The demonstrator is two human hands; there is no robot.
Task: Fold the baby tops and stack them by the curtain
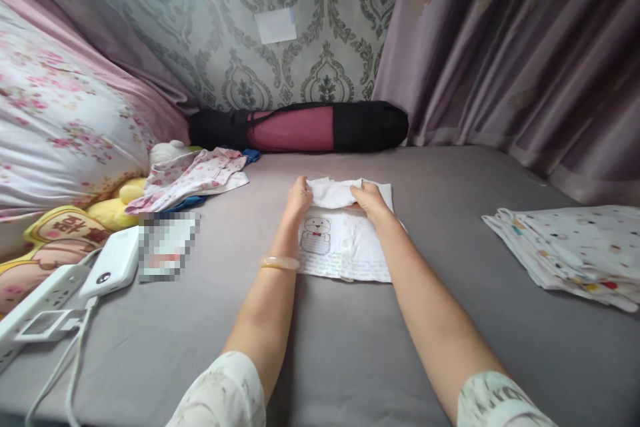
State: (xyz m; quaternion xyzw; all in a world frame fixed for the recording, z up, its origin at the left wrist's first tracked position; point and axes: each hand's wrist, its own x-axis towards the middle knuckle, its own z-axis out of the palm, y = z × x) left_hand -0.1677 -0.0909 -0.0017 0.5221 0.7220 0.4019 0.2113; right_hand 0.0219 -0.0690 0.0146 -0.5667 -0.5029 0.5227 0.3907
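A small white garment with a printed bear and lines of lettering lies on the grey sheet in front of me. Its far part is lifted and folded over toward me. My left hand grips the left end of that raised fold, fingers closed on the cloth. At the fold's right end, my right hand pinches the fabric between thumb and fingers. The printed near half lies flat on the sheet. Which kind of garment it is, I cannot tell.
On the right lies a stack of folded printed cloth. To the left are crumpled floral clothes, a white power bank, a power strip with cables, and plush toys. A black and maroon bag lies along the wall.
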